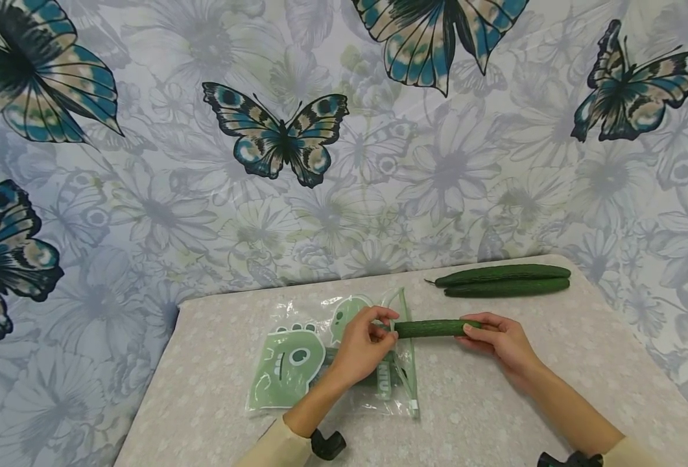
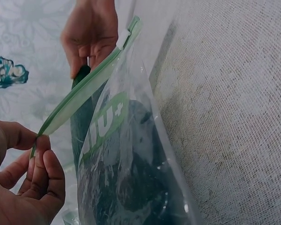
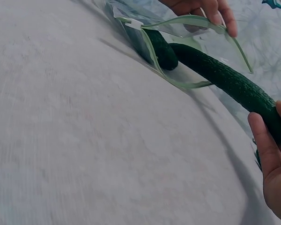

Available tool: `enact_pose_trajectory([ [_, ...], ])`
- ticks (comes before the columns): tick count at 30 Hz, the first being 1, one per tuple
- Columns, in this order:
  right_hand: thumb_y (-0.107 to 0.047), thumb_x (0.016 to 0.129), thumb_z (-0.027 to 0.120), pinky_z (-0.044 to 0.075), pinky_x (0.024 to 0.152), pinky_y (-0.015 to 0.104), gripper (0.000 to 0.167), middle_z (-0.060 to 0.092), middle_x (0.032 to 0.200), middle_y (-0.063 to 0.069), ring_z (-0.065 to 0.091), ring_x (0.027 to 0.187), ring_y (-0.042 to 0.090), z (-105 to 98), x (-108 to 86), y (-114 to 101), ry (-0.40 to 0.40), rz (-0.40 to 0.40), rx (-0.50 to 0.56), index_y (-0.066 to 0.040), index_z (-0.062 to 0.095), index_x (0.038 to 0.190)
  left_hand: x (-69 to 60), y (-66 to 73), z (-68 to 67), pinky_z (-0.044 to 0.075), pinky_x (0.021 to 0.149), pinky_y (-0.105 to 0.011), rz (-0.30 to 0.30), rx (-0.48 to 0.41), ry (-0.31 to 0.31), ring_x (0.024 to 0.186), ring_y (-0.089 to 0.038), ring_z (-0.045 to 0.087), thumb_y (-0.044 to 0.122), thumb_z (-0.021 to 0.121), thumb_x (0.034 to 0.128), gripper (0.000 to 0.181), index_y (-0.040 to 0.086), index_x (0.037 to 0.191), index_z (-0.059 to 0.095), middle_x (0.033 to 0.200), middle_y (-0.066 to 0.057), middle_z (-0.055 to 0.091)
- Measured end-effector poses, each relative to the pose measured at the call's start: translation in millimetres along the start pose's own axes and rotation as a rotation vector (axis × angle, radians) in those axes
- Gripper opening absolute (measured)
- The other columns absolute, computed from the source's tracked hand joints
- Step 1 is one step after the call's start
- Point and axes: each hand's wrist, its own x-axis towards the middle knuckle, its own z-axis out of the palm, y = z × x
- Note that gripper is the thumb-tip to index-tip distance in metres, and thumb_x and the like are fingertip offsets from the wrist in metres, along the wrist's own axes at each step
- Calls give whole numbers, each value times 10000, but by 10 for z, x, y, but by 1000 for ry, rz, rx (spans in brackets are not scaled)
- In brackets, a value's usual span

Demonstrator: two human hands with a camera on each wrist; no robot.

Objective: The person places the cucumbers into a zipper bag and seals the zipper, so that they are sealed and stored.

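My right hand (image 1: 504,344) grips one end of a dark green cucumber (image 1: 428,329), whose other end reaches through the mouth of a clear zip bag (image 1: 344,405). The bag has a green zip edge and a green cartoon dinosaur print. With thumb and fingers, my left hand (image 2: 28,173) pinches the green zip edge (image 2: 79,89) and holds the mouth apart. In the right wrist view another cucumber (image 3: 163,51) lies inside the bag, its end near the opening beside the white slider (image 3: 130,22). The far end of the held cucumber is hidden in the bag.
Two more cucumbers (image 1: 504,280) lie side by side at the back right of the table. A pale patterned cloth (image 1: 203,363) covers the table. Behind it hangs a backdrop (image 1: 373,194) with flowers and butterflies.
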Motion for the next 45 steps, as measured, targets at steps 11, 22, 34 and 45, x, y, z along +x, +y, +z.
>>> enact_pose_trajectory([
  [11, -78, 980, 776, 645, 943, 325, 452, 796, 1097, -2, 808, 1006, 147, 346, 171, 102, -14, 14, -13, 101, 647, 1375, 11, 27, -13, 564, 729, -210, 5, 22, -1, 796, -38, 676, 105, 739, 986, 301, 257, 1246, 724, 1124, -53, 651],
  [22, -78, 969, 789, 641, 950, 321, 507, 794, 1122, 32, 806, 1021, 159, 673, 315, 195, -31, 14, 19, 132, 612, 1395, 34, 55, -15, 580, 726, -204, 12, 20, 5, 806, -19, 684, 78, 749, 970, 300, 126, 1265, 729, 1121, -71, 652],
  [34, -11, 942, 799, 655, 899, 311, 454, 756, 1126, 36, 811, 946, 142, 929, 386, 334, 13, -112, 36, 143, 646, 1340, 32, 43, -33, 576, 743, -204, 10, 18, 6, 790, -30, 691, 80, 738, 969, 317, 119, 1283, 721, 1111, -57, 650],
  [45, -175, 972, 809, 648, 850, 260, 403, 809, 1146, 110, 811, 936, 125, 1013, 432, 437, -67, -211, -229, 7, 707, 1317, 17, 54, -47, 577, 702, -206, 36, 14, 16, 792, -42, 689, 44, 725, 948, 317, 123, 1255, 727, 1120, -114, 663],
])
